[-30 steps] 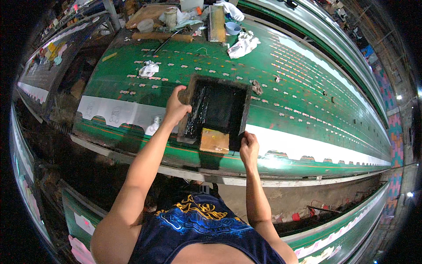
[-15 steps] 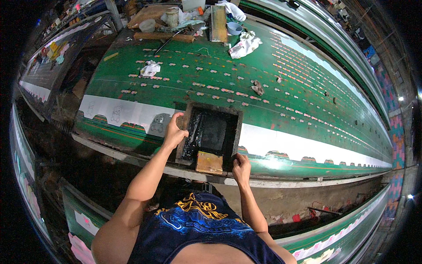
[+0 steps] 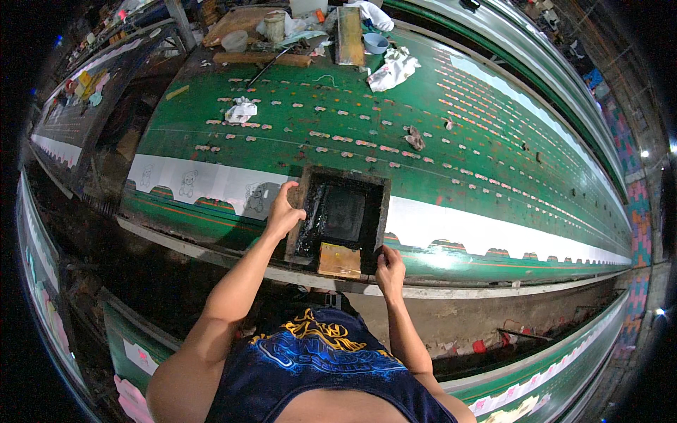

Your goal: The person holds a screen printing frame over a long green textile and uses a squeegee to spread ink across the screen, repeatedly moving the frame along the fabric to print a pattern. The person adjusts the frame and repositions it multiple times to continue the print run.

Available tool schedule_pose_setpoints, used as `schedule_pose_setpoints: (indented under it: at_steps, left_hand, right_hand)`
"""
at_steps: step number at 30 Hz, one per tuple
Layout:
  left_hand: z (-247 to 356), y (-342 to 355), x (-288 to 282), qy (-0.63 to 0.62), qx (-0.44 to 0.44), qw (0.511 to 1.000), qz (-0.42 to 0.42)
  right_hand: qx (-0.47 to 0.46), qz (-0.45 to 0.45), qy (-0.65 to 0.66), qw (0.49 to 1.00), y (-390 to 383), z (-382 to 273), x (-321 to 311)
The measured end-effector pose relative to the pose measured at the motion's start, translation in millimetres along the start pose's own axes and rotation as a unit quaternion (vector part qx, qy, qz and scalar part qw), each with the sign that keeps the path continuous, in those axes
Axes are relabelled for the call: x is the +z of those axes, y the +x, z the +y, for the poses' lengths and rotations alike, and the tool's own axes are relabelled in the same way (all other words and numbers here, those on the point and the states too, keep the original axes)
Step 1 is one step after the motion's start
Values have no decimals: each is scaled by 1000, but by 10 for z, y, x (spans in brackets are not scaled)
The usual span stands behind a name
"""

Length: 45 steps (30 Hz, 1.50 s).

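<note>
A dark wooden screen-printing frame (image 3: 384,215) lies across a white cloth strip (image 3: 451,229) near the front edge of the green table. Black ink coats its mesh (image 3: 343,215). A yellowish-brown wooden squeegee block (image 3: 340,261) rests inside at the frame's near end. My left hand (image 3: 283,213) grips the frame's left side, thumb and fingers around the rail. At the near right corner, my right hand (image 3: 390,271) has its curled fingers closed on the frame. Outlined bears (image 3: 187,184) show on the strip to the left; the cloth beneath the frame is hidden.
The long green table (image 3: 282,151) carries rows of small pinkish marks. Crumpled white cloths (image 3: 242,110) and a dark wad (image 3: 414,139) lie beyond the frame. Farther back are a blue bowl (image 3: 375,44), a board (image 3: 349,35) and a wooden bar (image 3: 262,59).
The frame, with the squeegee block in it, has shifted very slightly to the right. Both my hands moved with it and keep their hold.
</note>
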<state>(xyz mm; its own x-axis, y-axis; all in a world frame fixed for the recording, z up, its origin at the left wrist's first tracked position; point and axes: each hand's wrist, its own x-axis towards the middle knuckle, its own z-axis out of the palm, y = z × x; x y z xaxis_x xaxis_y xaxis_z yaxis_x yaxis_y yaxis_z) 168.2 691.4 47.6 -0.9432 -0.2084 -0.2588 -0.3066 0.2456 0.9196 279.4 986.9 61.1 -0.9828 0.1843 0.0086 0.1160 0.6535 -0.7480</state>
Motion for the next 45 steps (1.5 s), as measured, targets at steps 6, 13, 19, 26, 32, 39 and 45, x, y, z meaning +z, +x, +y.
schedule_pose_setpoints:
  at_steps: [6, 13, 19, 26, 32, 39, 45]
  left_hand:
    - [48, -14, -29, 44, -12, 999, -5]
    - [55, -12, -8, 49, 0, 999, -10]
    - [96, -57, -21, 57, -14, 998, -10]
    - [134, -22, -6, 44, -42, 997, -42]
    - [152, -35, -20, 68, -57, 995, -49]
    - [105, -24, -19, 54, -52, 996, -45]
    - [-19, 32, -10, 54, -15, 998, -26]
  right_hand:
    - [-285, -158, -97, 940, -89, -560, -91]
    - [-331, -167, -175, 912, 89, -640, 67]
    - [-282, -246, -140, 917, 377, -741, 63]
    - [-328, -110, -119, 931, 1334, -848, 390]
    - [-333, -104, -141, 926, 902, -740, 350]
    - [-319, -168, -152, 920, -47, -614, 127]
    - [-241, -199, -31, 949, -148, -681, -109]
